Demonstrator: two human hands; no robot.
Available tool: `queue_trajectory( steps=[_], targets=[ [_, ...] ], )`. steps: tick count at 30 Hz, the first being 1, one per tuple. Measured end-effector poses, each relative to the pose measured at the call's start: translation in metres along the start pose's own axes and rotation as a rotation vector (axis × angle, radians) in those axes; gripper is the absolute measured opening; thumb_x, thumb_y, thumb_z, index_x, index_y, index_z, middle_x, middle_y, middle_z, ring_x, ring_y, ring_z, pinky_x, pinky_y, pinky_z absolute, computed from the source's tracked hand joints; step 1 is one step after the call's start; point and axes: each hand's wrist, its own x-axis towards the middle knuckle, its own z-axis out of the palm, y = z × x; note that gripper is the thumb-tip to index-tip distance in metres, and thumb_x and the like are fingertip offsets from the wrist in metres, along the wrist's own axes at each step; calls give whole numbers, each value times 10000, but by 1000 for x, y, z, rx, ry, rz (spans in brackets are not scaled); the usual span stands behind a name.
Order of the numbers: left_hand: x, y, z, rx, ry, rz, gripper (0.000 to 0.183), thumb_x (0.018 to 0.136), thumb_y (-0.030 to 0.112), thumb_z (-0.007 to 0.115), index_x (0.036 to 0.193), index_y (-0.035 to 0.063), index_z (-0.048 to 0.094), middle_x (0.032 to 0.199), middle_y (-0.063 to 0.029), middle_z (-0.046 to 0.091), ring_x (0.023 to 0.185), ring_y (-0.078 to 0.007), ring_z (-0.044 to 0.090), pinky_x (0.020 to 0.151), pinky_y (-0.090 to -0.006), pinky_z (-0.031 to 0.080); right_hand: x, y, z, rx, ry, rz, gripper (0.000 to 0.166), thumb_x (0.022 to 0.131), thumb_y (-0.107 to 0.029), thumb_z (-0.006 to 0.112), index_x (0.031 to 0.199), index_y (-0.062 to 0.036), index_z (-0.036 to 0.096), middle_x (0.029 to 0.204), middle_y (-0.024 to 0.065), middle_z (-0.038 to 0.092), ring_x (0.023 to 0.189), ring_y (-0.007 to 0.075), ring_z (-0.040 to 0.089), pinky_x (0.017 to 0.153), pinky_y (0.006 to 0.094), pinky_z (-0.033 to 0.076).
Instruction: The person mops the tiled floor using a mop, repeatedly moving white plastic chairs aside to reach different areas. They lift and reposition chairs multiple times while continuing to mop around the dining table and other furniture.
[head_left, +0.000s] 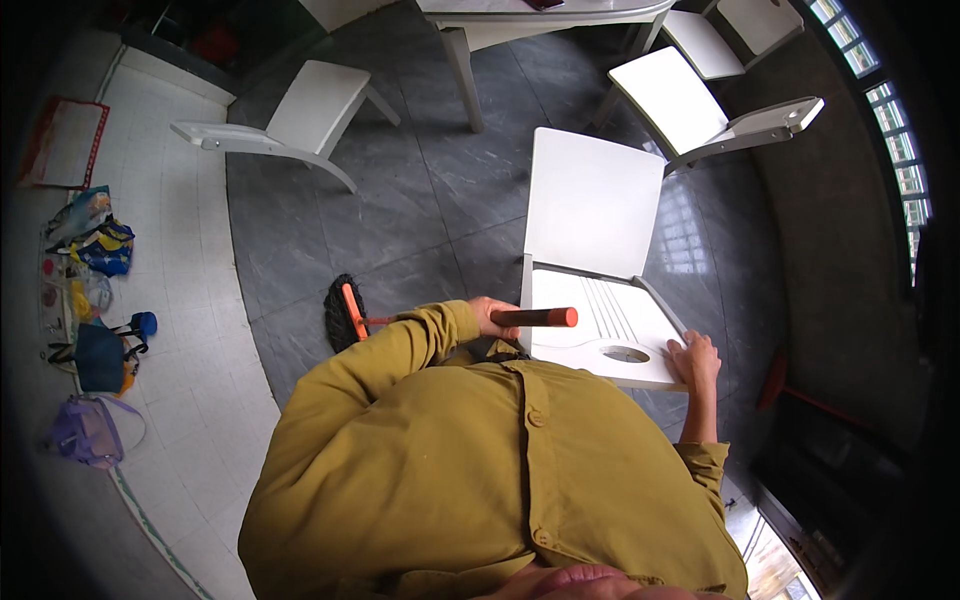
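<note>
My left hand (496, 318) is closed around the dark handle (534, 318) of a mop, near its orange end cap. The mop's head (346, 311), dark and shaggy with an orange bar, rests on the floor to the left; my sleeve hides part of the pole. My right hand (695, 360) grips the right edge of a white chair's backrest (600, 311). That backrest has thin grooves and an oval cut-out. Beyond it, the chair's flat white seat (592, 202) faces up.
More white chairs stand at left (319, 105) and right (667, 97), near a white table (517, 30). Bags, including a purple one (86, 431) and a dark teal one (99, 358), hang or lie along the left. A barred window (896, 142) lies at right.
</note>
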Motion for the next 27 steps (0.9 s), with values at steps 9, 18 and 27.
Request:
queue_trajectory(
  steps=[9, 18, 27],
  targets=[
    [32, -19, -18, -144, -104, 25, 585, 670, 278, 751, 1184, 120, 520, 904, 30, 578, 783, -58, 502, 664, -209, 412, -17, 7, 0, 161, -10, 16, 375, 745, -317, 592, 1017, -58, 585, 1040, 162, 560, 972, 335, 515, 836, 395, 404],
    [59, 7, -39, -236, 77, 242, 445, 711, 132, 694, 1127, 82, 544, 912, 28, 589, 826, -57, 513, 713, -212, 402, -20, 16, 6, 464, -26, -4, 361, 761, -328, 523, 870, 1, 621, 747, 189, 609, 730, 314, 596, 674, 361, 443],
    [79, 13, -50, 57, 330, 320, 434, 637, 219, 740, 1034, 125, 595, 857, 14, 628, 720, -86, 564, 622, -263, 456, 24, 51, 27, 954, 196, -64, 269, 828, -244, 561, 817, 24, 583, 655, -4, 512, 615, 79, 457, 552, 217, 361]
  ],
)
